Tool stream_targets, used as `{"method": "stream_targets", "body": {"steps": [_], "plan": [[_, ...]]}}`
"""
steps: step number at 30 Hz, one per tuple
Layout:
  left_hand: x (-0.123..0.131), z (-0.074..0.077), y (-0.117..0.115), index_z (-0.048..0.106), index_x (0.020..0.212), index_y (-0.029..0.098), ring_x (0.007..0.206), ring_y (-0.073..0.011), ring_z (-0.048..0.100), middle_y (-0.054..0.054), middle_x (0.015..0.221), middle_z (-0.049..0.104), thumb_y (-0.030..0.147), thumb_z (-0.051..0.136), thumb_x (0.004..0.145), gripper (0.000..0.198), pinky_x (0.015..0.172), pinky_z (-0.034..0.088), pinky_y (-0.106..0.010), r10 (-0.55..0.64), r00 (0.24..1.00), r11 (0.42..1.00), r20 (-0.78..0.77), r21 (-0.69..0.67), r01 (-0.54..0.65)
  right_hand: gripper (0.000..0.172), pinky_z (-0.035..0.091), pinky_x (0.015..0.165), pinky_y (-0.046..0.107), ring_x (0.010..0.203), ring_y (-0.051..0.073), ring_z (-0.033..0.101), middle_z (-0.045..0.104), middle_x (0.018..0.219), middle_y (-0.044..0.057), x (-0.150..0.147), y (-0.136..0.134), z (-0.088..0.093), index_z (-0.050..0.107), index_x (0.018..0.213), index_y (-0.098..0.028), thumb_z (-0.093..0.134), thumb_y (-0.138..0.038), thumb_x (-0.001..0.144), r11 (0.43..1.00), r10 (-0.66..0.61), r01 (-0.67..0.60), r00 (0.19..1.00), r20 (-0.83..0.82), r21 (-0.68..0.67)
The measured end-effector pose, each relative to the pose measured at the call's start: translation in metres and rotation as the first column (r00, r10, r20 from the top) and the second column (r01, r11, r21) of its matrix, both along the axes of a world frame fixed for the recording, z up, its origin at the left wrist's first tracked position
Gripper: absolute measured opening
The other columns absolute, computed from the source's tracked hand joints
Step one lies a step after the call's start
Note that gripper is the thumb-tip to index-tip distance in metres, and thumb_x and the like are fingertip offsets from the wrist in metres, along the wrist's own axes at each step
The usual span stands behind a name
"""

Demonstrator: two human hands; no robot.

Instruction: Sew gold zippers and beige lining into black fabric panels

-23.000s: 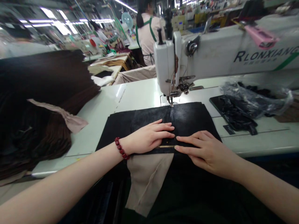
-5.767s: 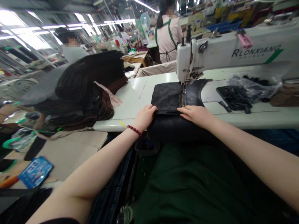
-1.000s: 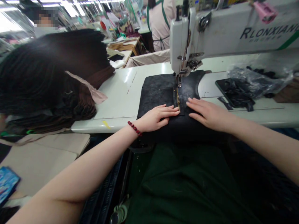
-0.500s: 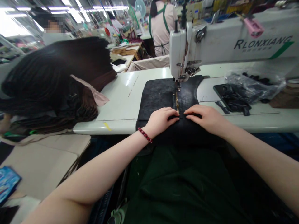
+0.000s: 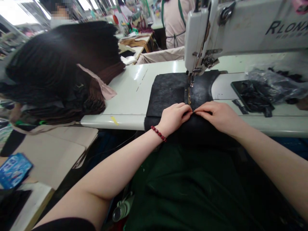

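Note:
A black leather piece (image 5: 166,91) lies on the sewing machine's bed and hangs over the table's front edge. A zipper with gold-coloured teeth (image 5: 189,96) runs down its middle, its far end by the presser foot (image 5: 191,81). Just below the zipper's near end, my left hand (image 5: 173,118) pinches the leather with thumb and fingertips, a dark red beaded bracelet on its wrist. My right hand (image 5: 220,117) is closed in a pinch on the same spot from the other side, the fingertips of both hands almost meeting. What exactly lies between the fingertips is mostly hidden.
The white sewing machine (image 5: 199,41) stands over the leather. To the right are a dark phone-like slab (image 5: 237,86) and a clear plastic bag (image 5: 276,80). A tall stack of dark pieces (image 5: 64,57) fills the left. Beige panels (image 5: 55,150) lie lower left. Other people are beyond.
Both hands' fingertips have come closer together, and the right thumb and fingers have closed into a pinch. The leather stays in place under the machine, while the head view has shifted.

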State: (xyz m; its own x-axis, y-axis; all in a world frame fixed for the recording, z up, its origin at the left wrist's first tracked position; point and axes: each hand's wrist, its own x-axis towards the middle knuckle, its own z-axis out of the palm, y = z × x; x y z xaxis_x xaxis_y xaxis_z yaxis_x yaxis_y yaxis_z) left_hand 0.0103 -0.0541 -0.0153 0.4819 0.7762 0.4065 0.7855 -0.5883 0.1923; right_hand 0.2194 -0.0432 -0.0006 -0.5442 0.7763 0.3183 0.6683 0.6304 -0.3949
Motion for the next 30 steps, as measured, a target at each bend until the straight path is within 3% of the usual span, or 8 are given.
{"method": "stream_targets", "body": {"steps": [13,22,30], "plan": [[0.0011,-0.0004,-0.0013,0.066,0.095,0.024,0.090,-0.0167,0.063,0.001,0.095,0.068,0.033,0.052,0.097,0.017,0.073,0.045,-0.027,0.027,0.999,1.000,0.024,0.009,-0.027,0.024,0.043,0.072,0.035,0.091,0.024,0.061,0.070,0.097,0.008,-0.0074,-0.0070,-0.0024,0.069,0.098,-0.018,0.048,-0.028,0.096,0.968,-0.043,-0.033,0.954,0.296,0.248],[0.0000,-0.0010,-0.0008,0.066,0.095,0.024,0.090,-0.0162,0.063,0.002,0.095,0.069,0.032,0.053,0.097,0.016,0.074,0.045,-0.026,0.015,0.999,1.000,0.041,0.008,-0.015,0.024,0.037,0.068,0.033,0.088,0.022,0.060,0.069,0.095,0.007,-0.0052,-0.0017,0.0021,0.067,0.101,-0.017,0.045,-0.027,0.098,0.946,0.003,-0.132,0.916,0.401,0.296],[-0.0011,-0.0012,-0.0006,0.067,0.095,0.022,0.090,-0.0161,0.064,0.001,0.097,0.070,0.031,0.055,0.095,0.015,0.076,0.046,-0.025,0.000,0.997,1.000,0.072,-0.003,0.001,0.023,0.028,0.059,0.033,0.078,0.019,0.057,0.063,0.082,0.005,-0.0096,-0.0035,0.0007,0.062,0.087,-0.016,0.044,-0.027,0.097,0.887,-0.086,-0.136,0.890,0.448,0.441]]}}
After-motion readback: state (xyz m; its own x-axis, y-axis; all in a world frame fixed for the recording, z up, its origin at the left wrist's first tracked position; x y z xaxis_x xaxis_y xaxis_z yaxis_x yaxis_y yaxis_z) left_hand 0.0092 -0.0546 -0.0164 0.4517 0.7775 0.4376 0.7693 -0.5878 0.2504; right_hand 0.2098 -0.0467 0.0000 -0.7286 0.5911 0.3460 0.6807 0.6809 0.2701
